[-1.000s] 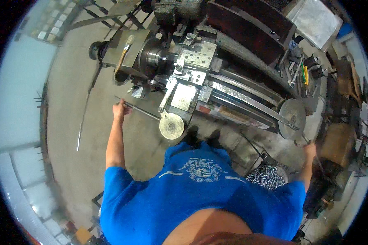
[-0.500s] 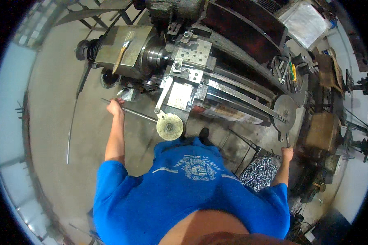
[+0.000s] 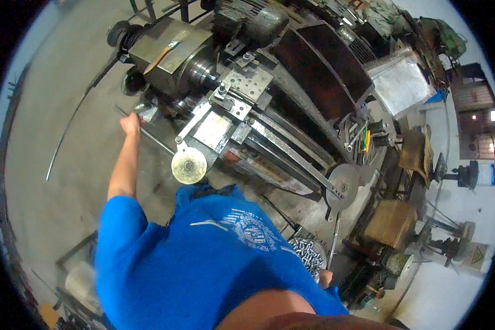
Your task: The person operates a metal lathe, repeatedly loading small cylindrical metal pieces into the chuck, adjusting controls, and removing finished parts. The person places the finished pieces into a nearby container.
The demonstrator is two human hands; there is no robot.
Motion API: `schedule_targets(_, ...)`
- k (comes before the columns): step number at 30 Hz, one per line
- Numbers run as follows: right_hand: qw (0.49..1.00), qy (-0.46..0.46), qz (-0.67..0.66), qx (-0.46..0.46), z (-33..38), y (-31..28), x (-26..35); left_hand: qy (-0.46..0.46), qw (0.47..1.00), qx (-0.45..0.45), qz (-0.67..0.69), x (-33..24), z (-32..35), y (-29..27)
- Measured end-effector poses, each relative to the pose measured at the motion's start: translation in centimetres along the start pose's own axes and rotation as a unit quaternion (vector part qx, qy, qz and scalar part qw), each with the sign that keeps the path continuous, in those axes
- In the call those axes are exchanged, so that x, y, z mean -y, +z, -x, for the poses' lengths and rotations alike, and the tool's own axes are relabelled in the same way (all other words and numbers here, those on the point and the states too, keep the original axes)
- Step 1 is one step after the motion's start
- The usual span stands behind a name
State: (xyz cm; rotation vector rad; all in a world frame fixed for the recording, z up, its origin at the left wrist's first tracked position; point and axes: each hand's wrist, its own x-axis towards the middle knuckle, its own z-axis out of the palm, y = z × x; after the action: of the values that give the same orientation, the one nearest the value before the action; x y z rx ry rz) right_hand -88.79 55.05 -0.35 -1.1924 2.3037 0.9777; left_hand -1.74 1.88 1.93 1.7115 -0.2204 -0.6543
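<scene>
My left hand is closed around the free end of a long metal rod. That rod runs to a round pale disc at the front of a lathe-like machine's slide. At lower right, my right hand is partly hidden by my sleeve and closed on the end of a lever handle. This lever joins a larger grey disc at the right end of the machine. A flat linkage bar links that disc to the slide. The chuck faces the tool block.
A brush lies on the headstock. Small metal parts fill a container beside my right hand. Wrenches and other tools lie beyond the grey disc. A thin bent rod sticks out at left. More machines stand at right.
My right hand has swung the lever handle down and toward my body. The whole view has turned, shifting the machine left in the picture. My left hand keeps its hold on the rod.
</scene>
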Motion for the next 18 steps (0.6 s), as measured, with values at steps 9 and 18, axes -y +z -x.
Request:
schedule_targets(9,0.880,0.417,-0.224,-0.037,2.3,-2.6,5.7,0.016,1.000,0.003,0.000,-0.1,0.5,0.2)
schedule_targets(18,0.924,0.328,-0.194,-0.043,3.4,-2.0,6.4,0.025,0.999,-0.025,0.031,-0.6,0.8,0.6)
